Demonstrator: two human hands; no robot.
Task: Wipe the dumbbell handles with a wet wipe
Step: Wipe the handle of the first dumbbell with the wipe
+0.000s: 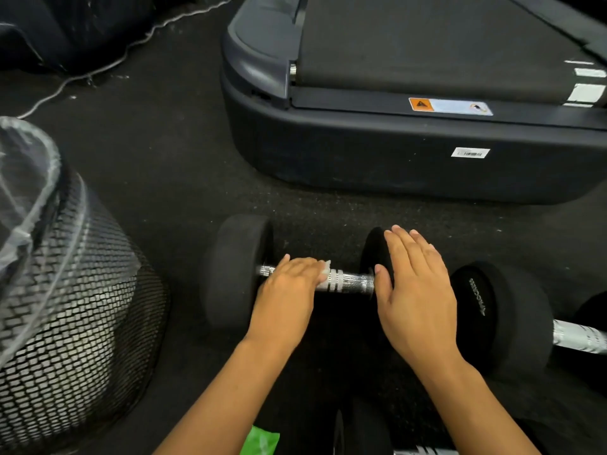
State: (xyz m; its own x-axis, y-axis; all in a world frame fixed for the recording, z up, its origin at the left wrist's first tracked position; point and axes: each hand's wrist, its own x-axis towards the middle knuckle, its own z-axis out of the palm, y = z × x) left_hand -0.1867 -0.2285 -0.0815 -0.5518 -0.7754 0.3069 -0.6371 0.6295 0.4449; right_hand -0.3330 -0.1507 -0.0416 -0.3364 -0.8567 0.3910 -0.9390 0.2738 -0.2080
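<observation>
A black dumbbell [235, 270] lies on the dark floor with its chrome handle [349, 282] running left to right. My left hand [289, 290] is wrapped over the left half of that handle, and a white wet wipe [324, 274] peeks out from under its fingers. My right hand [415, 290] rests flat, fingers apart, on top of the dumbbell's right head and holds nothing. A second dumbbell [502, 310] lies to the right, its chrome handle [579, 338] bare.
A mesh waste bin [75, 310] lined with clear plastic stands at the left. A treadmill base [410, 149] fills the far side. A green packet [261, 440] lies at the bottom edge beside a third dumbbell [364, 435]. A cable [98, 68] runs across the floor at far left.
</observation>
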